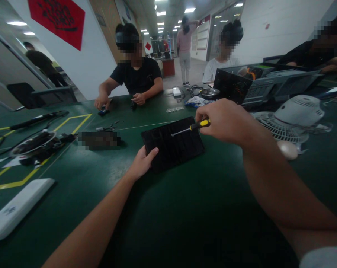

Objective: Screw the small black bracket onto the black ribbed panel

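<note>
A flat black slab, like a tablet or panel [174,143], lies on the dark green table [168,208] in front of me. My left hand [142,162] grips its near left corner, thumb on top. My right hand [225,121] is closed round the yellow-and-black handle of a screwdriver [189,128]. The thin metal shaft points left, with its tip over the middle of the slab's top edge.
A white fan [291,119] lies on the right beside an opened computer case [257,83]. A white flat device [16,208] sits at the near left, with cables and a round black object [31,143] beyond. Two people sit across the table, working with small parts.
</note>
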A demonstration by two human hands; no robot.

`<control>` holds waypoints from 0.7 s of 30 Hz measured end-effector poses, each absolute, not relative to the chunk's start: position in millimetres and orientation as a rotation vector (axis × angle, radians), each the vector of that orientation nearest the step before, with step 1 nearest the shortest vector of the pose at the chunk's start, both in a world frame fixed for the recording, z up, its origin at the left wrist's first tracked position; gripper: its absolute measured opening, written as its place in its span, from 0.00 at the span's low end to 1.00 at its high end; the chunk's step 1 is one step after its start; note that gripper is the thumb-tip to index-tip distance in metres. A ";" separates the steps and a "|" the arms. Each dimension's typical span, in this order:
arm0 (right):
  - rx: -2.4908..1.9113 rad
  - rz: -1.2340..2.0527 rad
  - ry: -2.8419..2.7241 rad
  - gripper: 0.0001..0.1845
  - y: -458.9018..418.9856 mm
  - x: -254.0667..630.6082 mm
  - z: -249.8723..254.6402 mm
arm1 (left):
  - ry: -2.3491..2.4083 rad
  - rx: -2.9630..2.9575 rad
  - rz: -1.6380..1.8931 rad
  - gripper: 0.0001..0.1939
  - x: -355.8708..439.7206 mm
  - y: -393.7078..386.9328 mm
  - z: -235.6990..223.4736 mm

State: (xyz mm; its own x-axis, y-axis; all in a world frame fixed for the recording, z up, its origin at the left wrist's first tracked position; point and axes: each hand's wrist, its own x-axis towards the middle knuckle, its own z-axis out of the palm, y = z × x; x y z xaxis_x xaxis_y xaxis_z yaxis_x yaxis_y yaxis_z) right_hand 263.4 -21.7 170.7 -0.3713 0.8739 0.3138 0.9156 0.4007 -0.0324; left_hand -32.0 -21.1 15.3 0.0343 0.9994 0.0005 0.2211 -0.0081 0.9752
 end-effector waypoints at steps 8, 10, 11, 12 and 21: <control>-1.561 -0.259 -2.366 0.15 -21.3 259.8 168.3 | 1.326 1.411 1.086 0.21 -30.6 -22.1 19.2; -1.575 -0.275 -2.359 0.15 -20.3 259.3 167.4 | 1.336 1.409 1.073 0.22 -30.5 -21.9 19.0; -1.589 -0.276 -2.352 0.15 -20.1 259.1 167.3 | 1.338 1.408 1.069 0.22 -30.3 -21.8 18.9; -1.610 -0.270 -2.344 0.15 -20.2 259.0 167.6 | 1.335 1.406 1.069 0.22 -30.0 -21.8 18.9; -1.870 -0.212 -2.376 0.21 -21.5 259.7 172.2 | 1.318 1.395 1.086 0.21 -30.3 -21.3 17.6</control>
